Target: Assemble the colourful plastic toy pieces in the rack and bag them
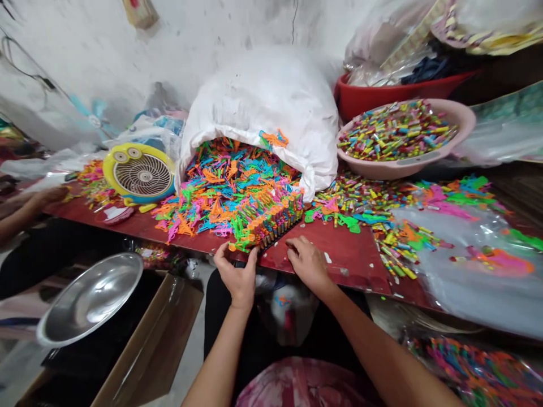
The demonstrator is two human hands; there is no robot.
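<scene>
The packed rack of colourful plastic pieces (275, 220) is sitting on the red table (348, 249), before the white sack (271, 96). The left hand (235, 277) is spreading thumb and forefinger at its near end; whether they are gripping, I cannot tell. The right hand (309, 263) is hovering or resting nearby, half open, apparently holding nothing. Light, even steadying is suiting such closely packed pieces. The rack's long axis is running diagonally, its far end pointing away and rightward.

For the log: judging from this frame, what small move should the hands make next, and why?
I would probably bring the right hand over to steady the packed row of colourful pieces: the left hand is at its near end, while the right is apart from the row, at the red tabletop.
</scene>
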